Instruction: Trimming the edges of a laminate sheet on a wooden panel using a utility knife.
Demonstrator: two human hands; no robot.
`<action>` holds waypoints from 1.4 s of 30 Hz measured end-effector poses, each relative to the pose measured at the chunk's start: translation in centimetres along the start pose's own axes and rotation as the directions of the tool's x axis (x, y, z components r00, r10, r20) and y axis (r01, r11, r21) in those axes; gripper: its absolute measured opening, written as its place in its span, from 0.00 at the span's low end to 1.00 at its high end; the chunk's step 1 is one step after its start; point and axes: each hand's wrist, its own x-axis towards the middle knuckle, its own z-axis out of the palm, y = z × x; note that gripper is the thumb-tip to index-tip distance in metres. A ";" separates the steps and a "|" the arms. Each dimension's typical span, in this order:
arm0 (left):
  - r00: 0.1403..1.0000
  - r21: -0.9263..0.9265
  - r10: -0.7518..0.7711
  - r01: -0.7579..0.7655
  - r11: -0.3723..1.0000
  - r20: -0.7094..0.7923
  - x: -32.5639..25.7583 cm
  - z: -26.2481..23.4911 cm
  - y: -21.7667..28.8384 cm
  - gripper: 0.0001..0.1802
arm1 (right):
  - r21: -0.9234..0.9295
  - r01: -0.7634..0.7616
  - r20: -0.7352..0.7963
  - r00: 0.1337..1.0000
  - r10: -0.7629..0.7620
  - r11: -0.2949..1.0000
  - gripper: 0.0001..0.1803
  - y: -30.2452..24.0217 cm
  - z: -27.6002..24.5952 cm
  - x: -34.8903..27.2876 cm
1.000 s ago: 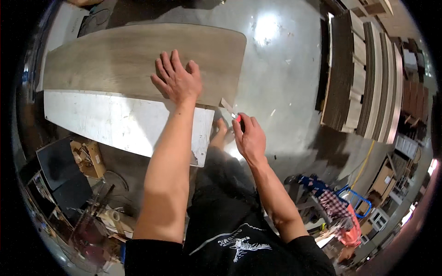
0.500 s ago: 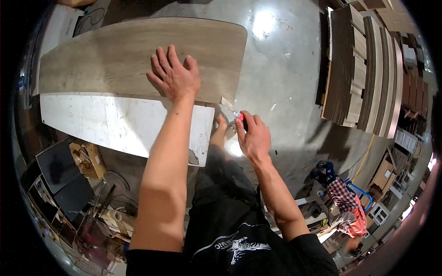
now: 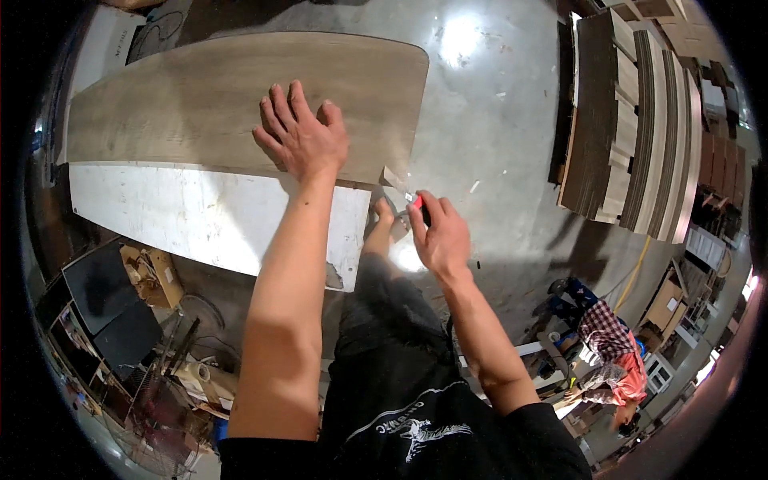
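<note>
Left hand (image 3: pixel 302 142) pins long grey wood-grain plank (image 3: pixel 200 96); right grip (image 3: pixel 438 236) pinches red-handled cutter (image 3: pixel 419 205).
Plank's long axis runs away leftward from the cutter grip, its end just beside; left fingers lie spread flat.

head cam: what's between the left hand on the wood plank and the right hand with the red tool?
Head view: between left hand and right hand lie the wood-grain plank's near edge, the white board's corner, a small offcut and the person's foot on concrete.

grey-brown woodgrain plank (image 3: pixel 200 96), scuffed white board (image 3: pixel 200 224), red-and-black knife (image 3: pixel 419 206), glossy grey floor (image 3: pixel 496 136)
</note>
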 end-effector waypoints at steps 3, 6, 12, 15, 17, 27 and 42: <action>1.000 -0.002 -0.003 0.003 1.000 0.006 0.1 0.0 0.1 0.36 | 0.043 -0.047 -0.019 0.999 0.048 0.998 0.16 -0.4 0.5 -0.5; 0.999 0.007 -0.006 0.006 1.000 0.034 0.1 -0.3 0.2 0.36 | 0.041 -0.056 -0.029 0.998 0.057 0.998 0.15 -0.4 0.5 -0.9; 1.000 0.001 -0.004 0.004 1.000 0.024 0.1 -0.3 0.2 0.36 | 0.026 -0.021 -0.008 1.000 0.021 0.999 0.15 -0.3 0.5 -0.8; 0.999 0.006 0.001 -0.001 1.000 0.034 0.1 -0.5 0.2 0.36 | 0.015 -0.015 -0.013 1.000 0.015 1.000 0.15 -0.7 0.5 -0.1; 1.000 0.011 -0.002 0.002 1.000 0.029 0.0 -0.4 0.1 0.36 | 0.000 -0.025 0.001 1.000 0.025 1.000 0.15 -0.9 0.4 0.3; 1.000 0.011 0.008 -0.008 1.000 0.000 -0.1 -0.1 -0.2 0.35 | -0.021 -0.019 0.020 1.000 0.019 1.000 0.16 -0.5 0.4 0.2; 0.998 -0.028 0.050 -0.049 0.998 0.029 0.0 -0.1 -0.1 0.37 | -0.053 -0.044 -0.125 0.991 0.037 0.998 0.18 -0.3 -0.8 12.8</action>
